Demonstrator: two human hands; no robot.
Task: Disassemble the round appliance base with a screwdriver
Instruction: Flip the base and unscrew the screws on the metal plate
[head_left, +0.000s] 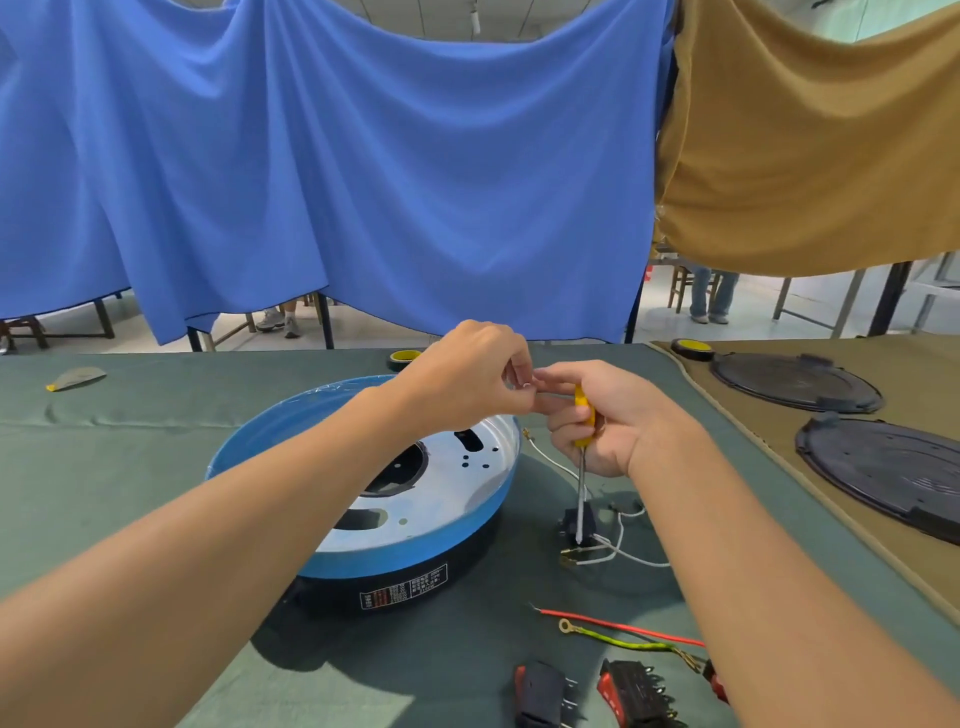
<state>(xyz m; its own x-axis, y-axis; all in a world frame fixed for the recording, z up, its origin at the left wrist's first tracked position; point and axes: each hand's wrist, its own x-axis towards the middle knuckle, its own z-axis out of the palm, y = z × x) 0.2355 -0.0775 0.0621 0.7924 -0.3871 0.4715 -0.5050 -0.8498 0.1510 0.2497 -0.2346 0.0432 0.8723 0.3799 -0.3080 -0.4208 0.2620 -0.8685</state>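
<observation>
The round appliance base (447, 519), blue-rimmed with a silver perforated inner plate and a black bottom, sits on the green table cover at centre. My right hand (602, 421) grips a yellow-handled screwdriver (583, 447) upright, its tip down by a small black part (577, 525) with white wires (613, 553) on the table, to the right of the base. My left hand (467, 379) reaches over the base's far rim, fingertips pinched against my right hand's fingertips; whether something small sits between them is too small to tell.
Two red-and-black rocker switches (631, 691) and red and yellow-green wires (623, 631) lie near the front. Two dark round plates (883, 473) rest on the brown cloth at right. Tape rolls (404, 358) sit at the far edge. Blue and brown cloths hang behind.
</observation>
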